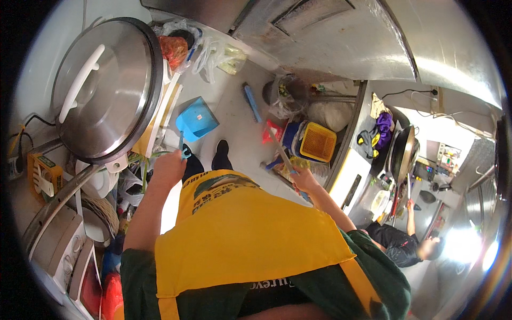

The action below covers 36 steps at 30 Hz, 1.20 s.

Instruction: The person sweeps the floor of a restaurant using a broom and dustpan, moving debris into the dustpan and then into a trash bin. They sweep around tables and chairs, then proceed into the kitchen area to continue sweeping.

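In the head view my left hand is closed around the handle of a blue plastic dustpan, whose pan is low over the grey floor in front of my shoes. My right hand grips the long handle of a broom, with blue parts at the grip. The handle runs up and left to a blue broom head on the floor, right of the dustpan and apart from it. A red plastic packet lies close to the broom handle.
A big steel lidded pot stands at the left. Yellow and blue baskets and a bin with a clear liner are at the right. Plastic bags lie at the far wall. A person in dark clothes works at the cooking area, far right.
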### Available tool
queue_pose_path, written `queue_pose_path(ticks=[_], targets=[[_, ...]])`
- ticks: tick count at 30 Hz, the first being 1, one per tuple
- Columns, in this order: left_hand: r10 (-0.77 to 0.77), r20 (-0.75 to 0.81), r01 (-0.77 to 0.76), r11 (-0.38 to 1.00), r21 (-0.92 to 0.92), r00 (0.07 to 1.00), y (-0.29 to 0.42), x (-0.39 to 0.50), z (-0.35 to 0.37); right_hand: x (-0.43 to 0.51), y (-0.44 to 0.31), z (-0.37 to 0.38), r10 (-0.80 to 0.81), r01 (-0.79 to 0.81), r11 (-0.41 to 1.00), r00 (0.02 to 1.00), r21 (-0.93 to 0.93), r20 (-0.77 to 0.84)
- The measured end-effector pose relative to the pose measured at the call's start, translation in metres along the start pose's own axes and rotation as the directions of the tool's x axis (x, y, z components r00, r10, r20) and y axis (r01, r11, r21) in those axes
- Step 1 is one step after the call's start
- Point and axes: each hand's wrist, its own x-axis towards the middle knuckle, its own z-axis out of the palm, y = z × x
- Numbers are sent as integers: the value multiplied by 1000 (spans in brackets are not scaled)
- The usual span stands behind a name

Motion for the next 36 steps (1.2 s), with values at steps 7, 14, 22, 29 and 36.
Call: queue_pose_path(ticks=[7, 14, 22, 29, 36], targets=[[48, -88, -46, 999, 29, 995, 1, 1, 6, 55, 40, 27, -50, 42, 993, 996, -106, -72], [89, -101, -91, 996, -18, 991, -6, 9, 11, 10, 55, 77, 22, -26, 983, 1000, 180, 20], [86, -75, -89, 995, -38, 993, -11, 12, 12, -18, 71, 77, -39, 37, 999, 985, -15, -167], [116, -103, -113, 993, 37, 988, -11, 15, 11, 15, 112, 92, 31, -60, 990, 976, -130, -217], [127, -90, -126, 992, 16, 988, -9, 14, 11, -7, 159, 105, 106, -137, 986, 956, -97, -273]])
